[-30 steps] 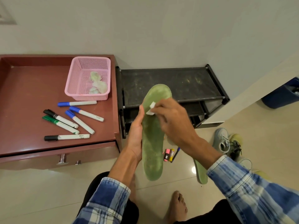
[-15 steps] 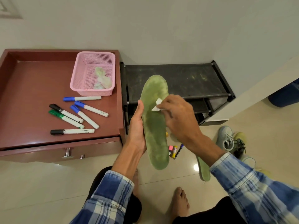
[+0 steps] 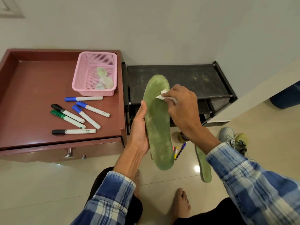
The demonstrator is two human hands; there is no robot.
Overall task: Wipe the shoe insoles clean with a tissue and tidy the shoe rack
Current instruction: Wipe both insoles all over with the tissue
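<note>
My left hand [image 3: 140, 129] grips a long green insole [image 3: 157, 124] along its left edge and holds it upright, toe end up, in front of me. My right hand [image 3: 181, 109] pinches a small white tissue [image 3: 162, 95] and presses it against the insole's upper right part. A second green insole [image 3: 203, 164] lies on the floor under my right forearm, partly hidden. Behind the insole stands the black shoe rack [image 3: 194, 78], its top shelf dusty.
A brown drawer unit [image 3: 29, 98] at the left carries a pink basket [image 3: 95, 73] with used tissues and several markers [image 3: 78, 114]. Grey and yellowish shoes [image 3: 232, 138] sit on the floor at the right. Pens [image 3: 179, 150] lie by the rack. My bare feet are below.
The tissue under my right hand has moved along the upper part of the insole toward its right edge. My left hand keeps its hold on the insole.
</note>
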